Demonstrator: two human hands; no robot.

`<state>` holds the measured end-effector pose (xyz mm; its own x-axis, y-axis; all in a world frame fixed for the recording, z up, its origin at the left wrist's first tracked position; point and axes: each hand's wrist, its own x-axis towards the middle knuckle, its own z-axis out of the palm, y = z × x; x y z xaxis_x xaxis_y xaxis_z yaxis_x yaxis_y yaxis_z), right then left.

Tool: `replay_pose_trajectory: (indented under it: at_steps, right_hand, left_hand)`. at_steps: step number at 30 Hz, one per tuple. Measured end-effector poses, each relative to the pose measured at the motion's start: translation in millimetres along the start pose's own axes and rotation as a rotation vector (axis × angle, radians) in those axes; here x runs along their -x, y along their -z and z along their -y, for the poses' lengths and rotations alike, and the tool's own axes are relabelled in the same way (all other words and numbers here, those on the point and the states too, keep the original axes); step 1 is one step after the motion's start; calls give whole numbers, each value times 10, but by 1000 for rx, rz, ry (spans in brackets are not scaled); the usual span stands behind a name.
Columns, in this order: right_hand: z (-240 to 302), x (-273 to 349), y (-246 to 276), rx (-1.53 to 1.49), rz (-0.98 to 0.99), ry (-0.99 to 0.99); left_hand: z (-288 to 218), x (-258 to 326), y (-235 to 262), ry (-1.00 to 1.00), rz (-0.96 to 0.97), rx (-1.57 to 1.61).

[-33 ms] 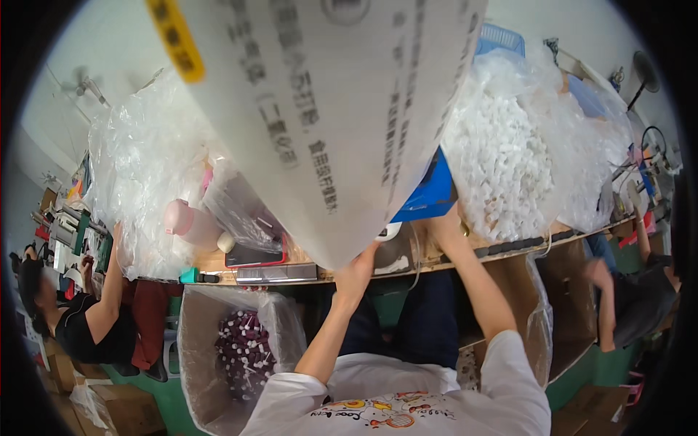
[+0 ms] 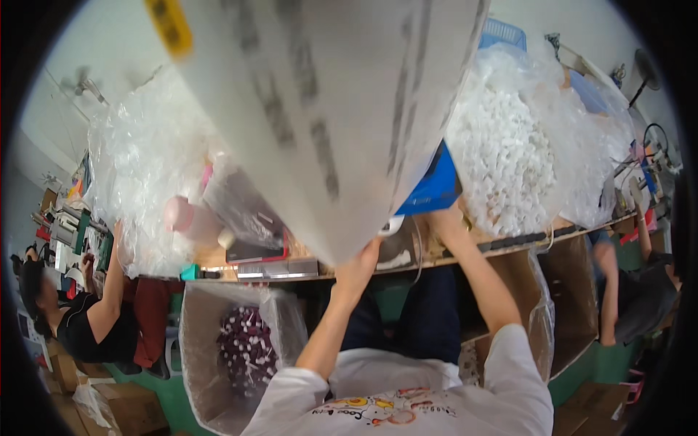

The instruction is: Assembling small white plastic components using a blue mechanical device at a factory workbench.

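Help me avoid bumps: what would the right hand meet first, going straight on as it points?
Probably the blue box: its lower edge overlaps the right hand in the picture, though depth and contact are unclear.

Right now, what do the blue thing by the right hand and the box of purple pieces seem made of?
The blue thing: smooth and flat-faced, perhaps card or plastic. The box: probably cardboard, from its dull brownish walls; its shiny, crinkled liner looks like clear plastic.

Smooth matt white sheet (image 2: pixel 327 145), crinkled glossy plastic bag (image 2: pixel 149 156), matt cardboard box (image 2: pixel 131 410), wooden tabletop (image 2: pixel 209 259)
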<state>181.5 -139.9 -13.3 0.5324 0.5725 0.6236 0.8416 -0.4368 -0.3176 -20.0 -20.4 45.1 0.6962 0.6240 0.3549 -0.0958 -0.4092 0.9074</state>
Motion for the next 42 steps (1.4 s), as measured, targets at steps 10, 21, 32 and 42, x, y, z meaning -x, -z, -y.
replay_pose_trajectory:
  at_steps: [10,21,32,42]
  right_hand:
    - [481,-272,789,-537,350,-82]
    - [1056,61,477,-290,340,97]
    - [1059,221,278,-418,-8,108]
    - [465,336,529,-536,-56,-397]
  left_hand:
    - [213,651,2194,328,119,-1262]
    - [847,-886,1046,150,110,-802]
    - [756,-578,753,0,-85,-44]
    - [289,-236,139,16,131,157]
